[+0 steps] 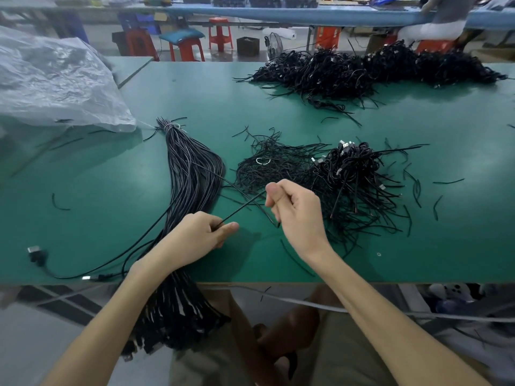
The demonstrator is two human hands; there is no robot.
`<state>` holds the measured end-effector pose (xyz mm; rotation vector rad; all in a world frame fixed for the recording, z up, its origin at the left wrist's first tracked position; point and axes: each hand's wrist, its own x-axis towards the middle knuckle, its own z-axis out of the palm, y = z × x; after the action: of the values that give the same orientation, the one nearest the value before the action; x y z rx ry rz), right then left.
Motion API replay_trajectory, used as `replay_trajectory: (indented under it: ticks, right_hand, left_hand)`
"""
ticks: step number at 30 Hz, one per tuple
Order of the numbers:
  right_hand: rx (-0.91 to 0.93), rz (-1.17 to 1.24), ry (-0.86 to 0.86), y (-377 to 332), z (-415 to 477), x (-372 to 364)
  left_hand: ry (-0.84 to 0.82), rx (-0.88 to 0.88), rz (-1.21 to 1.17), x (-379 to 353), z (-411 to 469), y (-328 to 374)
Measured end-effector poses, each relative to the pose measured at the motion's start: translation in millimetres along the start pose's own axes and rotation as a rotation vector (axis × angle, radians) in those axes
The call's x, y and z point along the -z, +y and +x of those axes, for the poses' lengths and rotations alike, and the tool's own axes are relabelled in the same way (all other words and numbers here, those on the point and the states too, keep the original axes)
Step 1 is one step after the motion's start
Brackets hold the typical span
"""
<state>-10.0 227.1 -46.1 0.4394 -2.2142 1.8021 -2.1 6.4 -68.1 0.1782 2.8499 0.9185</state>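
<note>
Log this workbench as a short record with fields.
left hand: pinches thin black cable
right hand: grips the same cable
tied bundle of long black cables: left of the hands, hanging over the green table edge
pile of short loose black wires: beyond the hands
heap of coiled black cables with plugs: right of that pile
crumpled clear plastic bag: far left

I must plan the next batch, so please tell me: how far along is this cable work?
Seemingly done: a pile of coiled cables beside the hands and a larger heap at the far side of the green table. In hand: the left hand and right hand pinch one thin black cable between them. Left: the thick tied bundle of straight cables, which hangs over the near edge.
</note>
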Motion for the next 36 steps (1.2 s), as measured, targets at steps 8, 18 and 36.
replay_trajectory:
  ticks: [8,18,36]
  right_hand:
    - [-0.109,0.169,0.293,-7,25,29]
    - [-0.139,0.096,0.194,11,16,45]
    - [0.174,-0.530,-0.325,18,-58,95]
  left_hand:
    - [0.059,-0.014,0.088,15,-12,-16]
    - [0.013,-0.035,-0.676,13,-13,-4]
    - [0.219,0.068,-2.118,9,3,32]
